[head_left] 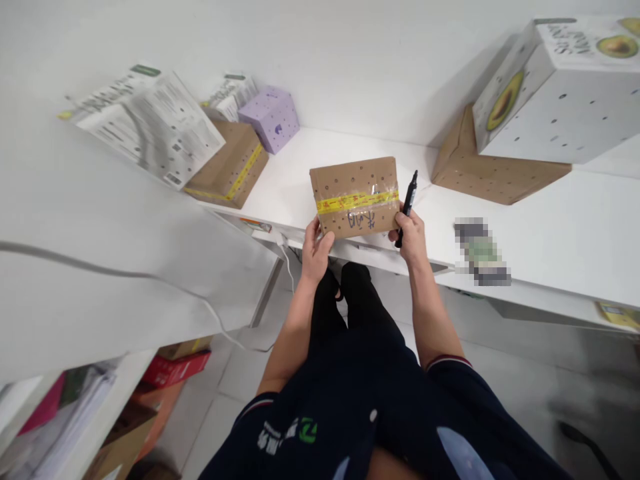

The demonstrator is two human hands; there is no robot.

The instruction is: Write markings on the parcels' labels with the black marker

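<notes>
Between my two hands is a small brown cardboard box (356,181), tilted so that its top faces me. Yellow printed tape runs across its middle, and dark handwriting shows below the tape. My left hand (316,252) grips the box at its lower left corner, thumb on the near face. At the lower right edge, my right hand (411,235) holds the box together with a black marker pen (411,190). The marker stands nearly upright, pinned under the thumb. The fingers behind the box are hidden.
On the white desk (350,141), a taped carton (233,163), a lilac box (273,120) and a leaning white printed package (160,120) stand at left. A white avocado box (560,100) rests on a brown carton (495,177) at right. A blurred-out object (483,252) lies nearby.
</notes>
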